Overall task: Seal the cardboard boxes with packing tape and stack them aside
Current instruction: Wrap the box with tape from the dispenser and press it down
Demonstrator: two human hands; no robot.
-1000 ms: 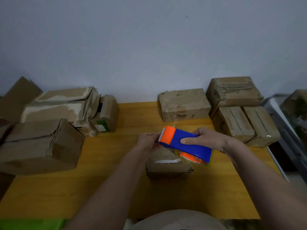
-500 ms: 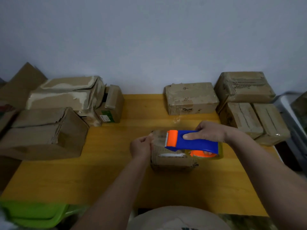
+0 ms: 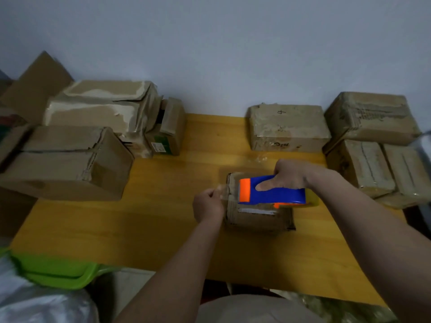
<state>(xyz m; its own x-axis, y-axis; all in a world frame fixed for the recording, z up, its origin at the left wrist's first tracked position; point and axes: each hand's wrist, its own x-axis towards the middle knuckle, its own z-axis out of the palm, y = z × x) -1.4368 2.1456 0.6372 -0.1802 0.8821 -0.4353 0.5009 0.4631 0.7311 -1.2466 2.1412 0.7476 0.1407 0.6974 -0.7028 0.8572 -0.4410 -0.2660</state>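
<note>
Left hand [image 3: 207, 207] is pinching the clear tape end [image 3: 221, 191] against the small box's [image 3: 258, 216] near-left corner, likely anchoring it so the strip stays taut. Just right of that pinch, right hand [image 3: 290, 174] is clamping the blue dispenser [image 3: 275, 190], finger along its side, riding the box top, apparently to lay tape over the seam. Box is sitting on the table [image 3: 140, 229] under both grips. Beyond the dispenser hand, 4 taped boxes [image 3: 289, 129] are stacking aside; beyond the pinch, unsealed boxes [image 3: 67, 159] are waiting.

Bare table [image 3: 163, 229] between flanking boxes [image 3: 67, 164]
</note>
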